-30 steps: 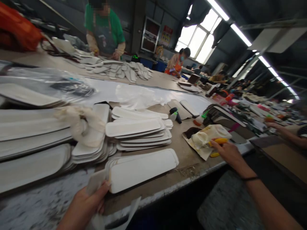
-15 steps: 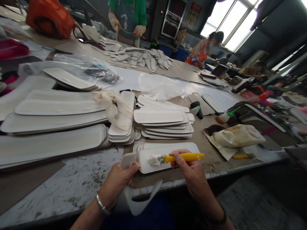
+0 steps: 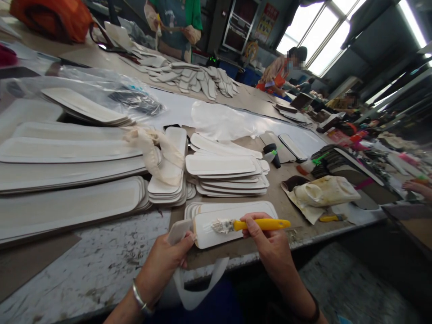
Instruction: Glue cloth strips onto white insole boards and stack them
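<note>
Head view: the left hand pinches a pale strip between its fingers, beside a white panel lying on others on the tabletop; the panel looks light and stiff, best steadied by its edges. The right hand's fingers grip a light brush by its yellow handle, the sensible hold, since its coated bristles look soft and sticky.

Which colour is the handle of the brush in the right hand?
The brush handle is yellow, seen best in the head view.
</note>
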### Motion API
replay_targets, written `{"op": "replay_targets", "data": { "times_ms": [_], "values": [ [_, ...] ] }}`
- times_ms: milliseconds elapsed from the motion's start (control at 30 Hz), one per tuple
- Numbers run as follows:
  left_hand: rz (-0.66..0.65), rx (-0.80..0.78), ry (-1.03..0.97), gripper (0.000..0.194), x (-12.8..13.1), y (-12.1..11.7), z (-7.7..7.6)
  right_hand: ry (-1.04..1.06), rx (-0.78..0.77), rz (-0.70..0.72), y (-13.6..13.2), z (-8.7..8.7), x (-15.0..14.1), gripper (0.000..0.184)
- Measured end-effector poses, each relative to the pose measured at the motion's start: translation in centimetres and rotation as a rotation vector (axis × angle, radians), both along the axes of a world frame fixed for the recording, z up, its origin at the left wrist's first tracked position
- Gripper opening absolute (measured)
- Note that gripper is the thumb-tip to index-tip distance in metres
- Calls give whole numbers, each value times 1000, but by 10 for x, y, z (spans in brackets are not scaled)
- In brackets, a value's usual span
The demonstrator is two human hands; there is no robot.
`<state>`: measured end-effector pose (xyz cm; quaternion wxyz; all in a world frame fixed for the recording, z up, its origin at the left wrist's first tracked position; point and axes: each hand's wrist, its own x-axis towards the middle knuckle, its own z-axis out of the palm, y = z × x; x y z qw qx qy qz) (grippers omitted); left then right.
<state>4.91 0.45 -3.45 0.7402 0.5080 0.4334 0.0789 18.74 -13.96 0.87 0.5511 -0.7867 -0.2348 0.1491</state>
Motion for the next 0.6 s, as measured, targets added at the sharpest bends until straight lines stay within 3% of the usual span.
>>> {"op": "replay_targets", "data": {
  "times_ms": [200,333,467,600],
  "values": [
    [6,24,37,40,-1,0,1,-28,56,26,0,7,-8,28],
    [18,54,58,43,-1,-1,-10,-13,54,83,4,1,-14,26],
    [105,45,80,51,-4,-5,-24,-225,-76,-16,-20,-7,13,27],
    [188,68,90,46,-6,-13,-23,-433,-239,-140,-53,-6,48,29]
  ]
}}
